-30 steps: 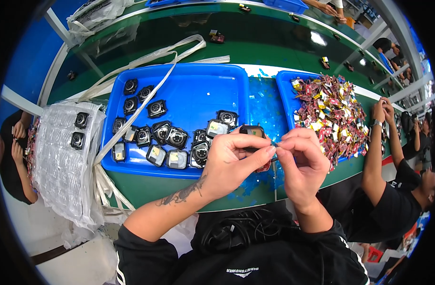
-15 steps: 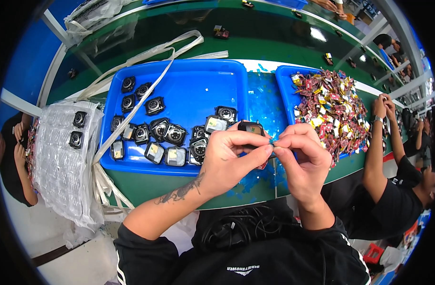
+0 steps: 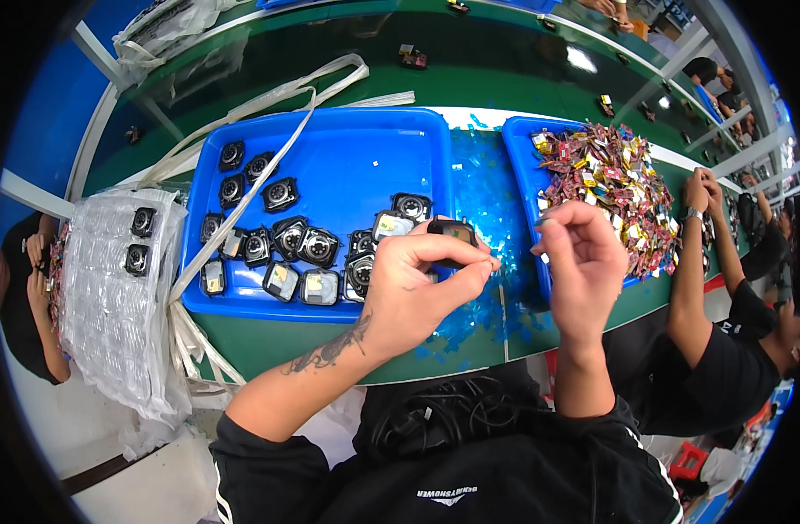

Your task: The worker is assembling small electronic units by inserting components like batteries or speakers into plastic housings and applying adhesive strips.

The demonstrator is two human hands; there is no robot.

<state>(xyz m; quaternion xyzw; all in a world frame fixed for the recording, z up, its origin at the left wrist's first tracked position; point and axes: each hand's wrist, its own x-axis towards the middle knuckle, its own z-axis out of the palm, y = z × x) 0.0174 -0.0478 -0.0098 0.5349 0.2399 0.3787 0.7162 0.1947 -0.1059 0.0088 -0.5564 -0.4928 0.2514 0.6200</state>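
My left hand (image 3: pixel 417 284) is closed, with a dark watch case (image 3: pixel 452 232) held in its curled fingers. Its thumb and forefinger pinch together in front of the case; whatever tiny bit may be between them is too small to name. My right hand (image 3: pixel 587 266) is apart from the left, raised beside the left edge of the bin of small boards. Its fingers are curled in with the tips close together, and anything held there cannot be made out. Left of my hands, a blue tray (image 3: pixel 352 162) contains several black watch cases (image 3: pixel 319 247), some face up, some with round backs showing.
A blue bin (image 3: pixel 524 162) at right is heaped with small red boards (image 3: pixel 605 179) with yellow and white parts. Blue film scraps (image 3: pixel 478 188) litter the strip between. Clear plastic trays (image 3: pixel 120 297) stand at left. A white strap (image 3: pixel 269 179) crosses the blue tray. Co-workers sit on both sides.
My right hand has pulled away from my left, to the right and slightly up. The blue bit pinched between both hands no longer shows there. My left hand keeps the watch case.
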